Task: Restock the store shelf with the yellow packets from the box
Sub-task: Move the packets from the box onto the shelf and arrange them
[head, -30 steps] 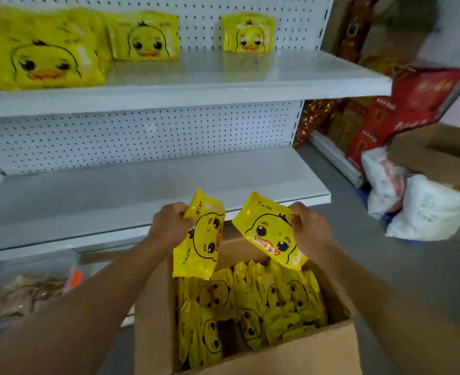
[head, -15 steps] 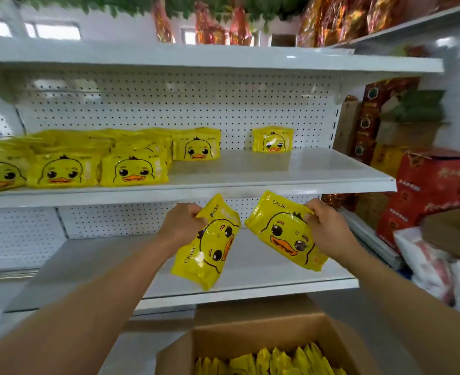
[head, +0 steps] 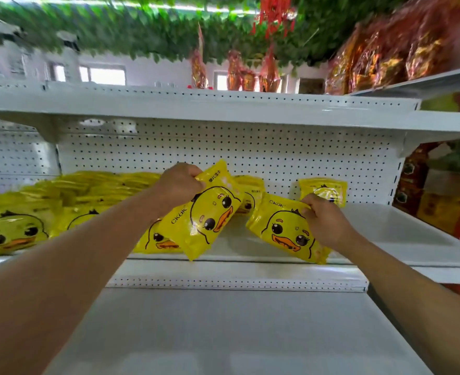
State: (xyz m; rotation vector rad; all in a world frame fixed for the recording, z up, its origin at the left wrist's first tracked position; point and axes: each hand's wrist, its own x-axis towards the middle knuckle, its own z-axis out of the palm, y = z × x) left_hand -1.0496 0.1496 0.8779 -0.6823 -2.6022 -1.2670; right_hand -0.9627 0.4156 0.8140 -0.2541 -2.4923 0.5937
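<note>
- Two hands: left hand (head: 178, 185) and right hand (head: 325, 220).
- Two held yellow packets, the left packet (head: 204, 215) and the right packet (head: 283, 231).
- One lone packet (head: 323, 190) standing at the back.
- Stocked packets (head: 15, 228) on the left: too blurred and overlapped to count.
- Three white shelves (head: 385, 239) visible.

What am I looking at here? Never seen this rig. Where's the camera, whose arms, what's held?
No machine here: a person wears one wide-angle camera on the head, looking forward and down, so the two bare arms reaching in from the bottom are their own. The wide lens bends the edges, and the top is blurred.

In front is a white store shelf with a pegboard back. Yellow duck packets are stacked along its left part, and one lone packet stands at the back on the right. The lower shelf shows bare metal.

The left hand holds one packet by its top corner. The right hand holds another packet by its upper edge. Both packets are tilted, over the shelf's front.
</note>
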